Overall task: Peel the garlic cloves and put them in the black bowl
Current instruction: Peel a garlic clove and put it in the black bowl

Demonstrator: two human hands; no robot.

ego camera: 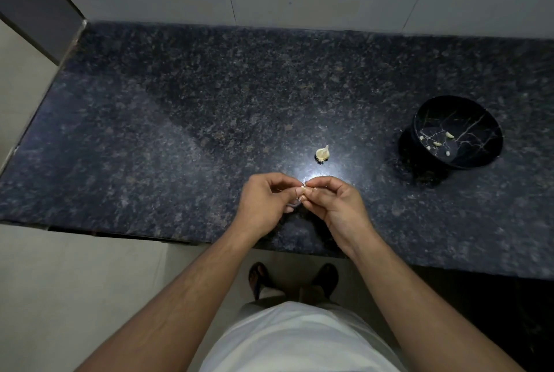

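Currently both hands, left hand [263,201] and right hand [335,207], pinch one garlic clove [303,192] with curled fingers; light, slippery, papery skin: grip its ends

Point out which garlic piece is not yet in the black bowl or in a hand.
The pale garlic chunk lying alone on the dark speckled granite counter; the other loose cloves sit inside the black bowl.

Bare forearms, no sleeves or watch showing. White shirt [302,341] fills the bottom middle of the frame. Dark sandals [326,278] just above it.
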